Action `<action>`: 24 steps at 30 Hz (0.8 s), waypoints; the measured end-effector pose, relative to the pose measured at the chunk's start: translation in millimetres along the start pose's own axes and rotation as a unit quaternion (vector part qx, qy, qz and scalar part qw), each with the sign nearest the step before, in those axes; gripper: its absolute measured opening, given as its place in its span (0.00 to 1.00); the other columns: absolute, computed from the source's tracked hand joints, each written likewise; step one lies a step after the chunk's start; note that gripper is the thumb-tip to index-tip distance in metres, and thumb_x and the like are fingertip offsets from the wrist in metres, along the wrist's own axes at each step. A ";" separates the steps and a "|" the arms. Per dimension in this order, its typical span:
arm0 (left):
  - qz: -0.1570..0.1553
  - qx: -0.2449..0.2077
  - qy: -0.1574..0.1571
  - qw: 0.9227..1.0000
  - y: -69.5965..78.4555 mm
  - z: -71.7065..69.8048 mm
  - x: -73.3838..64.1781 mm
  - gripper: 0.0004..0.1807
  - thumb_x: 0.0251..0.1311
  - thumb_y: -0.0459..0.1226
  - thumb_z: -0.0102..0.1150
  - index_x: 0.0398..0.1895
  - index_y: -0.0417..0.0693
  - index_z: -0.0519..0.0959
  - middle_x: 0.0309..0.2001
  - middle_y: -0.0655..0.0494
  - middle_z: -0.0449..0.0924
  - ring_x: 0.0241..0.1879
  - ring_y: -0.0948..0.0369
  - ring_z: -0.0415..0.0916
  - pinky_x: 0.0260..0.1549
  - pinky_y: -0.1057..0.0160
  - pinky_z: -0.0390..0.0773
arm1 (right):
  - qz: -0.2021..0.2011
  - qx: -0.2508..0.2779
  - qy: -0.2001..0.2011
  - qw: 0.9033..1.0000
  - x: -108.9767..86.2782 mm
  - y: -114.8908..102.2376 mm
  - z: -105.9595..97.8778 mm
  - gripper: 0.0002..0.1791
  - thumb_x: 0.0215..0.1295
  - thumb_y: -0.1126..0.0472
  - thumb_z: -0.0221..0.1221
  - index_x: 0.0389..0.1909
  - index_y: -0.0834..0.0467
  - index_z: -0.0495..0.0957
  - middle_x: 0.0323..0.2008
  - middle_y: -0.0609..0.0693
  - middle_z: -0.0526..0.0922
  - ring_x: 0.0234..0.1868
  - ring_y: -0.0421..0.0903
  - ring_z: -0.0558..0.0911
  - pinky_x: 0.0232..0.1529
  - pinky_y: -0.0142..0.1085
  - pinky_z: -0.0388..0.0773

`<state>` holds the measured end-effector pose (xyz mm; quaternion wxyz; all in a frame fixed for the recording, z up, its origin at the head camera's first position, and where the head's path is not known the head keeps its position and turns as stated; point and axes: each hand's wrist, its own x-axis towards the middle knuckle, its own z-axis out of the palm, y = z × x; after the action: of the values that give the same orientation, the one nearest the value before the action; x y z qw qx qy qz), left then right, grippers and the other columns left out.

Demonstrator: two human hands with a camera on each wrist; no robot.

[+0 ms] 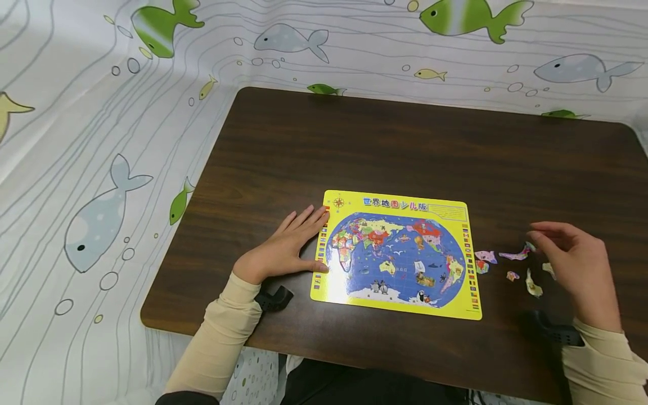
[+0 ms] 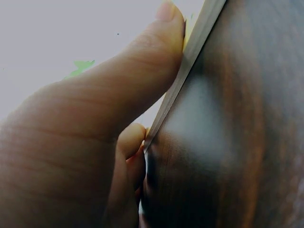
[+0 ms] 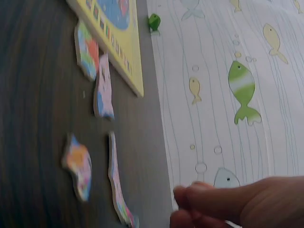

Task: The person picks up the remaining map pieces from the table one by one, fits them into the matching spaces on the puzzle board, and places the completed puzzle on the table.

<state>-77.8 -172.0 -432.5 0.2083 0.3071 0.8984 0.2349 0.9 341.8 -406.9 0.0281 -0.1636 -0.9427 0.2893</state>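
A yellow-bordered world map puzzle board (image 1: 395, 310) lies on the table. My left hand (image 1: 283, 247) rests at its left edge, fingers spread along the border and thumb on the lower part. The left wrist view shows the thumb (image 2: 147, 52) against the board's edge. Off the board's right side, my right hand (image 1: 582, 259) hovers over loose puzzle pieces, thumb and index fingertips close together, with no piece showing between them. Nearest below the fingertips is a long thin pink piece (image 1: 515, 255). A cream piece (image 1: 533, 284) and a small orange piece (image 1: 513, 275) lie nearby.
A pink piece (image 1: 486, 256) and a red-green piece (image 1: 482, 267) lie against the board's right edge. Another pale piece (image 1: 549, 270) is partly behind the right hand. The dark wooden table (image 1: 405, 146) meets fish-patterned white sheeting (image 1: 364, 62) at the back and left.
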 end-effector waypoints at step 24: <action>0.003 -0.004 0.016 1.000 -0.9 5.8 -1.3 0.62 0.57 0.63 0.69 0.86 0.57 0.44 0.87 0.60 0.38 0.87 0.51 0.33 0.83 0.40 0.34 | -0.017 -0.090 0.008 0.996 -1.8 29.3 2.5 0.19 0.74 0.57 0.64 0.56 0.67 0.81 0.48 0.70 0.86 0.18 0.29 0.70 0.17 0.35 0.66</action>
<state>-74.2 -171.8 -437.4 0.1948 0.3050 0.8998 0.2437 10.7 362.7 -425.1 0.0253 -0.1514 -0.9674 0.2014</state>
